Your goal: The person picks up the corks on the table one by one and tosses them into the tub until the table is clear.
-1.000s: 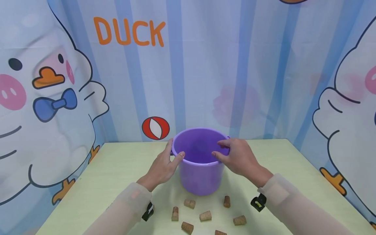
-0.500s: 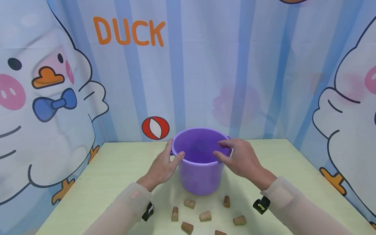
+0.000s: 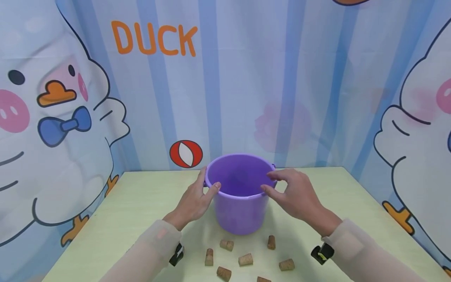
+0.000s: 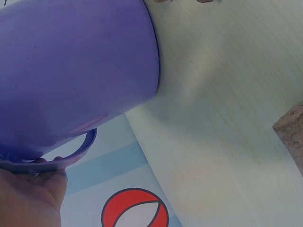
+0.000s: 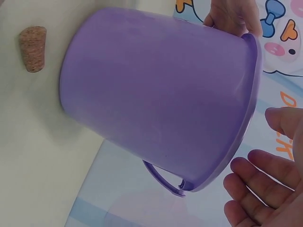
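A purple bucket (image 3: 241, 215) stands upright on the table, its mouth facing up. On its left side my left hand (image 3: 192, 203) grips the rim, thumb over the edge and fingers outside. The left wrist view shows that hand's fingers (image 4: 54, 187) beside the bucket's handle (image 4: 80, 153), which hangs down along the wall. My right hand (image 3: 297, 194) is at the right rim with its fingers loosely bent. In the right wrist view the fingers (image 5: 260, 187) hold nothing and a gap parts them from the rim.
Several corks lie scattered in front of the bucket, among them one cork (image 3: 245, 259) in the middle and another (image 3: 287, 264) at right. The pale table (image 3: 105, 235) ends at a duck-print curtain (image 3: 236, 78) behind the bucket.
My right hand has drawn back to the right, from over the bucket's mouth to its rim. The left hand, bucket and corks keep their places.
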`<state>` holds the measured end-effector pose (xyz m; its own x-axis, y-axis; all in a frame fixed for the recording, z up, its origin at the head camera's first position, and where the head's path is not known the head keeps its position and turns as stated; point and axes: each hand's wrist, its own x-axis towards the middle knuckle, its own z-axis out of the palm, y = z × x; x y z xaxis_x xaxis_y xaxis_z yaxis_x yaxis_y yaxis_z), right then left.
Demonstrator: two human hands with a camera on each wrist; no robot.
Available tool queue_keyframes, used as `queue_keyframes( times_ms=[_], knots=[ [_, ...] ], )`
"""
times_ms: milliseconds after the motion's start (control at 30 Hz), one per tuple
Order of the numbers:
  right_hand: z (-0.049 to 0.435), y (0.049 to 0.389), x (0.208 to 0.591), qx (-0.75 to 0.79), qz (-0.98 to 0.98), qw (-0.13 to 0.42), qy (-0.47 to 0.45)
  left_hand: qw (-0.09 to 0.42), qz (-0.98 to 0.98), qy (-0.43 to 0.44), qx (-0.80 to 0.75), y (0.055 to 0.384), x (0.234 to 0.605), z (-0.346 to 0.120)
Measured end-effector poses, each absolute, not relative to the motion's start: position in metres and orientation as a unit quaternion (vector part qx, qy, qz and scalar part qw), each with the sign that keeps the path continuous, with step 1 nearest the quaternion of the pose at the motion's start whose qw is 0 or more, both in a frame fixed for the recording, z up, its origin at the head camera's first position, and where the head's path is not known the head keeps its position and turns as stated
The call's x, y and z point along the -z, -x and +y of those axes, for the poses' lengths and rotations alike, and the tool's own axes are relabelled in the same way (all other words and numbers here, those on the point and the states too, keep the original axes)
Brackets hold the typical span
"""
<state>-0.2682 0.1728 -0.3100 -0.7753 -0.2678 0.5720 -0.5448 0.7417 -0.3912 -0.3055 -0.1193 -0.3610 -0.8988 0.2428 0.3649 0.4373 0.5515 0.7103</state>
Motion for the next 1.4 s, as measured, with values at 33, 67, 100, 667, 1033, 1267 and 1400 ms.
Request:
queue_keyframes(
  times_ms=[33, 67, 100, 667, 1033, 1267, 1400],
  knots=[
    [0.174, 0.267, 0.311, -0.281, -0.900, 0.247, -0.226, 0.112, -0.873, 0.195, 0.432, 0.305, 0.361, -0.119],
    [0.175, 0.266, 0.311, -0.281, -0.900, 0.247, -0.226, 0.112, -0.873, 0.195, 0.432, 0.305, 0.361, -0.119],
    [0.176, 0.265, 0.312, -0.281, -0.899, 0.248, -0.226, 0.113, -0.873, 0.196, 0.433, 0.305, 0.361, -0.119],
    [0.192, 0.256, 0.327, -0.281, -0.885, 0.293, -0.228, 0.109, -0.875, 0.194, 0.431, 0.307, 0.362, -0.120],
    [0.194, 0.252, 0.343, -0.279, -0.884, 0.302, -0.222, 0.106, -0.881, 0.184, 0.422, 0.307, 0.363, -0.118],
    [0.194, 0.250, 0.350, -0.276, -0.890, 0.288, -0.220, 0.109, -0.881, 0.181, 0.423, 0.306, 0.362, -0.118],
    [0.195, 0.249, 0.354, -0.277, -0.894, 0.279, -0.216, 0.107, -0.882, 0.178, 0.422, 0.305, 0.361, -0.119]
  ],
)
